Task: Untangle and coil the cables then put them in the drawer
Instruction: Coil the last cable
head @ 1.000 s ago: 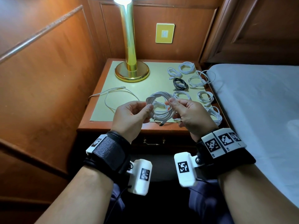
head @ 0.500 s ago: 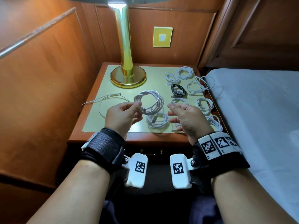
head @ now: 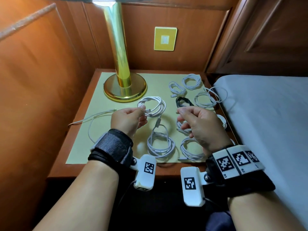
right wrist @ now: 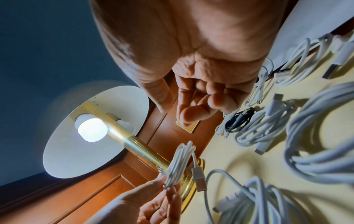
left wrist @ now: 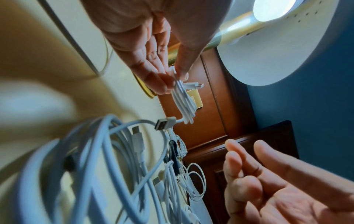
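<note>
coiled white cable (head: 152, 106), pinched by left hand (head: 128, 120)

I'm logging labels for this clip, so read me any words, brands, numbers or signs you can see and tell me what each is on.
No readable words, brands or numbers.
Wrist camera mounts: black-and-white square code markers, patterns only, no letters.
Right wristband: the same kind of markers; tiny print beneath them is too small to read.
Yellow wall plate: no legible marking.
White coiled cable: its plugs show no print.
</note>
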The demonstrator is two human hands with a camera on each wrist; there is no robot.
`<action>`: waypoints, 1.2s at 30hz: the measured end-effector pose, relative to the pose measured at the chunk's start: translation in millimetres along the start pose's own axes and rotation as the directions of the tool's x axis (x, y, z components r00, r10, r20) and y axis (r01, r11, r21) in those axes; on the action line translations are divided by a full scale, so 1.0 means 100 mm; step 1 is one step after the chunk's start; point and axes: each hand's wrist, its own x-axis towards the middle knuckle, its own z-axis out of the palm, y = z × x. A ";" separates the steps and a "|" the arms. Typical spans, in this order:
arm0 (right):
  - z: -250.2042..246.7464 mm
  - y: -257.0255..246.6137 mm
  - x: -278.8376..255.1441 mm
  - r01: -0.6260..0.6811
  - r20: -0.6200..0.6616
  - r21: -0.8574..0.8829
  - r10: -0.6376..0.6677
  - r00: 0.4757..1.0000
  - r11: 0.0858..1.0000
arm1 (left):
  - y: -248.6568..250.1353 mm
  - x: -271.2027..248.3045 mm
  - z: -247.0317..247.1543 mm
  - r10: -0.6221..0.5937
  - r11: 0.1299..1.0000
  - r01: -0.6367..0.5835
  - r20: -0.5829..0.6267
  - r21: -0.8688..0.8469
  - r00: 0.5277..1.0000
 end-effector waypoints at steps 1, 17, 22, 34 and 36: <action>0.00 -0.01 0.03 0.006 -0.001 -0.001 -0.006 1.000 1.000 | 0.00 0.05 0.02 -0.016 1.000 0.016 -0.007 0.014 1.000; 0.09 -0.07 0.07 0.081 0.043 -0.025 -0.080 0.996 0.996 | 0.19 0.11 -0.25 0.226 0.598 -0.194 0.069 0.777 0.972; 0.20 -0.07 -0.11 0.106 0.083 -0.028 -0.103 0.991 0.994 | 0.20 -0.09 -0.64 0.079 0.228 -0.146 0.131 0.963 0.988; 0.44 0.08 -1.15 0.350 0.436 -0.373 -0.171 0.883 0.859 | 0.19 -1.44 -1.19 0.224 0.340 -0.538 0.489 0.771 0.843; 0.46 0.09 -1.45 0.469 0.545 -0.402 -0.205 0.813 0.787 | 0.28 -1.89 -1.26 0.341 0.478 -0.630 0.532 0.611 0.775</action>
